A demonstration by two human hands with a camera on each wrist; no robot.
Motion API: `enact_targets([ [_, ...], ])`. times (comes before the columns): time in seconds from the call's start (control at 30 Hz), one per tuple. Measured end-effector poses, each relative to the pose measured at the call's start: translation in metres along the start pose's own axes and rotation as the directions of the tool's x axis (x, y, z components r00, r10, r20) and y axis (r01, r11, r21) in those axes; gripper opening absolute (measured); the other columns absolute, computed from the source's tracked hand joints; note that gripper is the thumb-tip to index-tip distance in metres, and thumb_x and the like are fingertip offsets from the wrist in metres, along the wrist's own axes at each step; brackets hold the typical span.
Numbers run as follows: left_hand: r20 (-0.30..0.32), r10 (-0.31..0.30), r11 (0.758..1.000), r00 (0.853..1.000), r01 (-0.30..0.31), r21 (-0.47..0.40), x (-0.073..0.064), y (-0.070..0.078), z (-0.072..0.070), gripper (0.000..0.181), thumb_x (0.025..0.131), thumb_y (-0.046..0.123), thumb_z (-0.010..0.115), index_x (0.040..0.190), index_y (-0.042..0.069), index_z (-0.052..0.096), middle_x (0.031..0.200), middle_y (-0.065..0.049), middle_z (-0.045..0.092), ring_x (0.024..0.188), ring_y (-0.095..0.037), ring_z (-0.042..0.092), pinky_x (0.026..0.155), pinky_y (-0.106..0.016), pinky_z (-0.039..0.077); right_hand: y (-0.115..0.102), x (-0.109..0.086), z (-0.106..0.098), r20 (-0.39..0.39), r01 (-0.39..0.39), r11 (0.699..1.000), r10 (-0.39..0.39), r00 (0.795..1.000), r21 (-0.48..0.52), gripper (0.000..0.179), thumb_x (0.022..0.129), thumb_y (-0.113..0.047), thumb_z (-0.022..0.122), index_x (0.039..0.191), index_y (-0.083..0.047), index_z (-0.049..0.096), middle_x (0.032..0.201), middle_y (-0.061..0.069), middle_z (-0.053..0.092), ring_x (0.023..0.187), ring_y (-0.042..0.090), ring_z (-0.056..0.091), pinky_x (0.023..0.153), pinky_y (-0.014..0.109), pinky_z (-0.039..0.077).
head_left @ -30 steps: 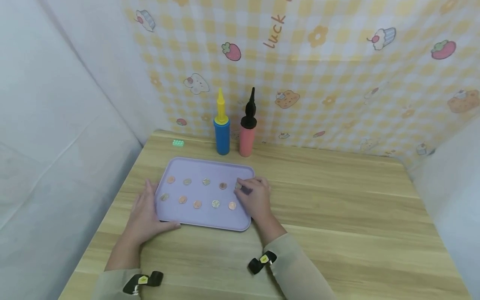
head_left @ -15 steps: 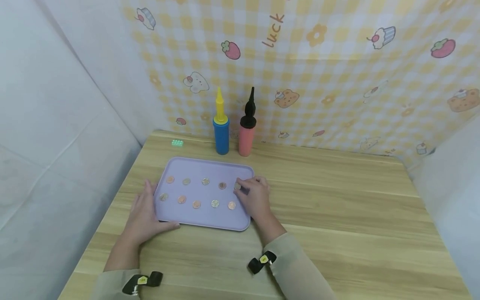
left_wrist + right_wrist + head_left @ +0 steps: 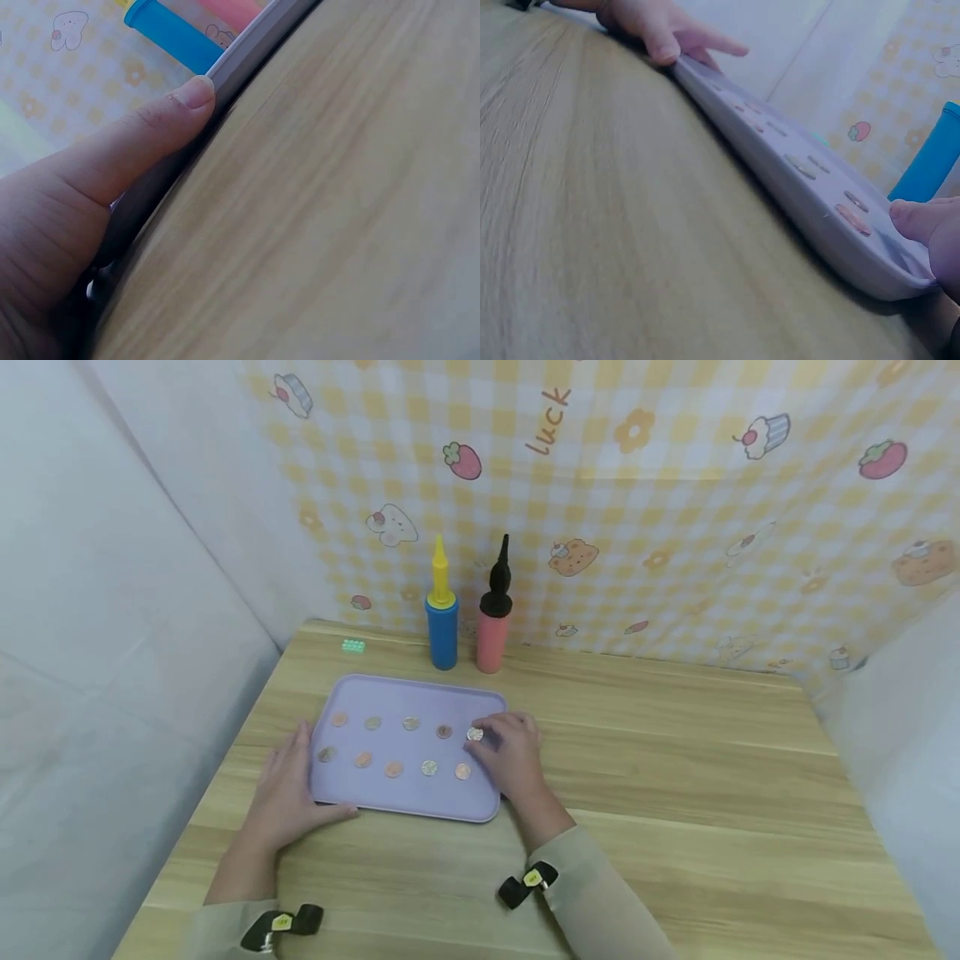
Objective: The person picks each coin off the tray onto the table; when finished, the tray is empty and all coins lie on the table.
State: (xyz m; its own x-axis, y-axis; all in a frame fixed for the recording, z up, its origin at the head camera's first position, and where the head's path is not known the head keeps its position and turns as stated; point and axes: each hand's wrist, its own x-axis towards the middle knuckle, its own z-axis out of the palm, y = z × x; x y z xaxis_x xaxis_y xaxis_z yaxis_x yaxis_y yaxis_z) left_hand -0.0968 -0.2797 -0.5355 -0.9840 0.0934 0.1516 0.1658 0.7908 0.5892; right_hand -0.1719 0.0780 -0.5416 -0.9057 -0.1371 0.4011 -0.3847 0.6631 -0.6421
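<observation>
Far left on the desk (image 3: 675, 752), the person's left hand (image 3: 283, 795) is spread out, fingers along the short left edge of a tray and thumb resting on its near edge. Behind that there's one little green toy brick (image 3: 353, 645), all by itself.

Then the purple tray (image 3: 420, 697): one of them, long side running left to right, though it sits a bit skewed, right end slightly closer to the person. I count ten coins in it, a mix of coppery and silvery, all lying inside the rim. Two rows of five, both roughly following the tray's long axis.

Behind the tray stand two hand pumps, near each other and upright, nozzles pointing straight up: a blue pump (image 3: 443, 635) with a yellow top, then a pink pump (image 3: 492, 643) with a black one.

Over at the tray's right end, the right hand (image 3: 516, 756) has thumb and index finger curled round the last silvery coin (image 3: 475, 735) of the far row.
</observation>
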Motion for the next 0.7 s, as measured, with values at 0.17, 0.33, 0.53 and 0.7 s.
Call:
enact_targets([
  [0.17,-0.014,0.014,1.000,1.000,-0.014,0.025,-0.002,0.001,-0.001,0.161,0.054,0.064,0.102,0.169,-0.003,0.011,0.158,-0.035,0.039,0.147,-0.054,0.032,0.123,-0.069,0.016,0.009,0.003,-0.006,-0.042,0.022,0.999,-0.024,0.999,-0.031,0.029,0.084,-0.023,0.093,0.110,-0.012,0.083,0.115,0.008,0.078,0.114,0.033,0.060,0.102,0.056,0.041],
  [0.33,0.019,0.004,0.999,1.000,-0.005,0.052,-0.001,0.002,-0.001,0.161,0.058,0.069,0.098,0.169,-0.005,0.007,0.165,-0.037,0.029,0.154,-0.056,0.022,0.126,-0.070,0.007,0.027,0.006,-0.021,-0.102,-0.018,0.997,0.010,0.995,-0.074,0.030,0.086,-0.024,0.092,0.111,-0.011,0.082,0.115,0.009,0.077,0.112,0.034,0.060,0.102,0.057,0.041],
  [0.53,0.030,0.004,0.997,1.000,-0.006,0.074,-0.003,0.000,-0.002,0.158,0.060,0.070,0.096,0.168,-0.007,0.009,0.167,-0.036,0.027,0.155,-0.056,0.021,0.127,-0.069,0.005,0.045,0.004,-0.039,-0.185,-0.110,0.987,0.087,0.979,-0.116,0.029,0.084,-0.025,0.094,0.109,-0.014,0.084,0.117,0.007,0.078,0.115,0.033,0.059,0.106,0.062,0.030],
  [0.7,0.041,-0.012,0.995,0.999,0.008,0.098,-0.004,0.003,-0.002,0.157,0.064,0.073,0.093,0.167,-0.009,0.008,0.169,-0.036,0.022,0.156,-0.057,0.018,0.126,-0.070,0.004,0.049,0.003,-0.045,-0.144,-0.130,0.983,0.111,0.983,-0.132,0.028,0.086,-0.029,0.093,0.109,-0.017,0.084,0.116,0.004,0.078,0.118,0.033,0.058,0.109,0.064,0.025],
])
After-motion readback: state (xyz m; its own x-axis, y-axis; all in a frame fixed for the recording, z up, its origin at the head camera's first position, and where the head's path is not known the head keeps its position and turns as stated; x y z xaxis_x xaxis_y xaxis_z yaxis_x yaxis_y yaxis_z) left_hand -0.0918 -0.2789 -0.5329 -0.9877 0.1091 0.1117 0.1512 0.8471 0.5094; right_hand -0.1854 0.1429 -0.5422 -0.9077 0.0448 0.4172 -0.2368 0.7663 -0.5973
